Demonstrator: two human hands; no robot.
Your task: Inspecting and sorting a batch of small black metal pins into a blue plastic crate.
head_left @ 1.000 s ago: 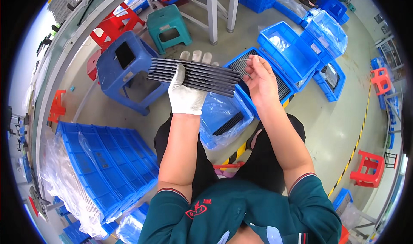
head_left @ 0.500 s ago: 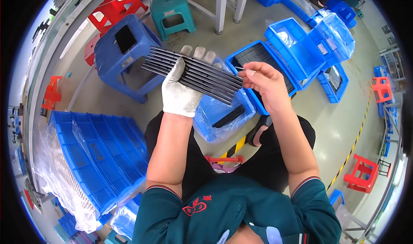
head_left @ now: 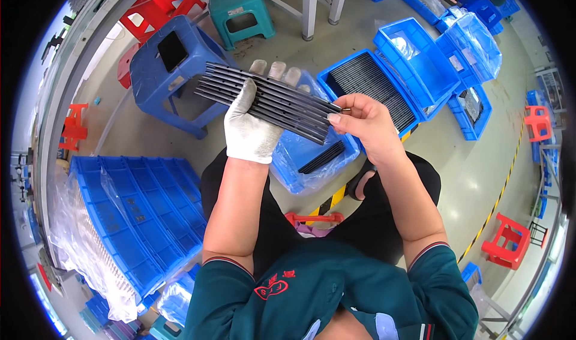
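Observation:
My left hand [head_left: 251, 133], in a white glove, is wrapped round a flat row of several slim black rods [head_left: 288, 109], with the thumb across the top. The rods slant down from left to right. My bare right hand [head_left: 373, 127] pinches at their right ends, thumb and index finger closed on a small thin metal piece [head_left: 345, 109]; most of it is hidden by the fingers. Beneath the held rods is a blue tray [head_left: 291, 181] lined with clear plastic, with a few black rods [head_left: 322, 157] lying in it. Farther right, a blue bin [head_left: 414, 123] holds many similar rods.
A blue stool [head_left: 144, 79] with a dark flat panel on it stands at the left, near a green stool [head_left: 240, 7]. An empty blue bin [head_left: 414, 52] rests beside the rod bin. Stacked blue crates [head_left: 138, 214] wrapped in plastic stand at lower left.
My right hand has come slightly down and left, bringing the thin metal piece against the rods' right ends. My left hand keeps its hold, nearly still. The view has shifted slightly.

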